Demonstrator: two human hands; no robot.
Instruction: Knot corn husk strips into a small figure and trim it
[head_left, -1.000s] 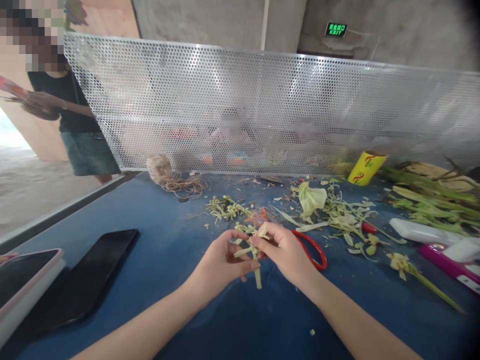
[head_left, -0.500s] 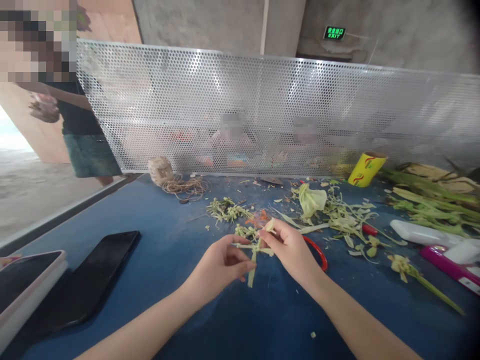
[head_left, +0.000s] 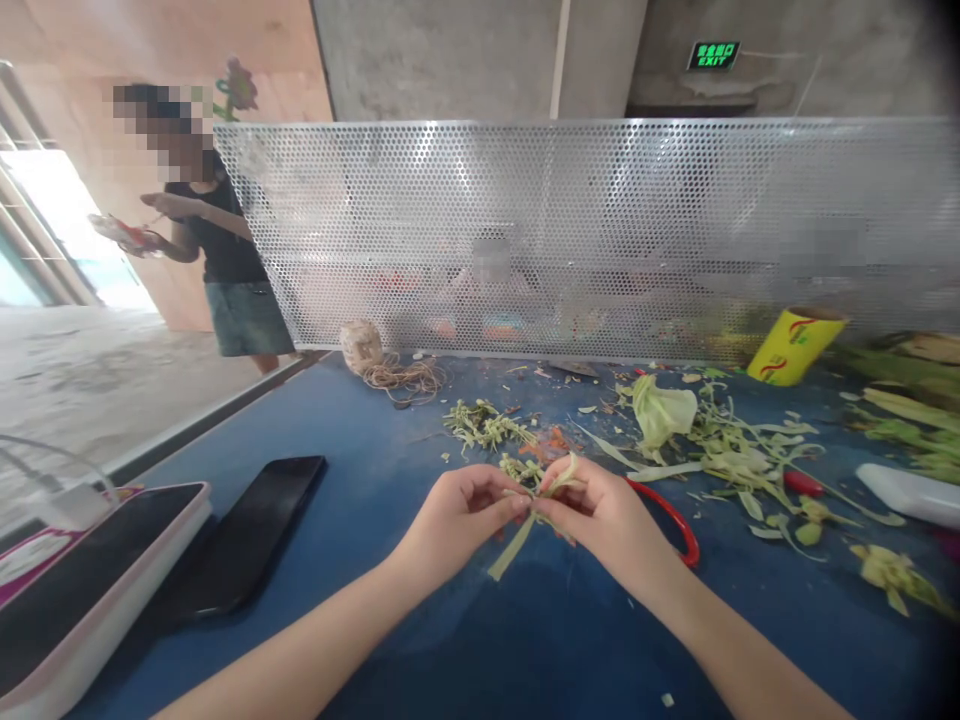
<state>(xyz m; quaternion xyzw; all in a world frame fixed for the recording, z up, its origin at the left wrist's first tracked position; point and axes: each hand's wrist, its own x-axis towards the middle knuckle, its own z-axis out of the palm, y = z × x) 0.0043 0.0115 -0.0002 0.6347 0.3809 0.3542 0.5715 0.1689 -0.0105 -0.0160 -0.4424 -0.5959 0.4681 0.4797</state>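
Note:
My left hand (head_left: 457,515) and my right hand (head_left: 600,512) meet over the blue table (head_left: 360,440), both pinched on a small bundle of pale green leaf strips (head_left: 534,497). One strip hangs down from between the fingertips toward the table. A loop of red-handled scissors (head_left: 671,515) lies just behind my right hand. Green leaf trimmings (head_left: 487,425) lie a little beyond my fingers.
A black phone (head_left: 251,530) and a pink-edged tablet (head_left: 82,570) lie at the left. A twine ball (head_left: 364,345), a yellow roll (head_left: 795,345), a cabbage-like leaf (head_left: 664,410), scraps and stalks (head_left: 911,400) lie before a perforated metal screen (head_left: 600,230). A person (head_left: 225,240) stands far left.
The view has shifted left and slightly down. My hands have drawn closer together on the strips, and the hanging strip now slants down to the left. The standing person appears farther right.

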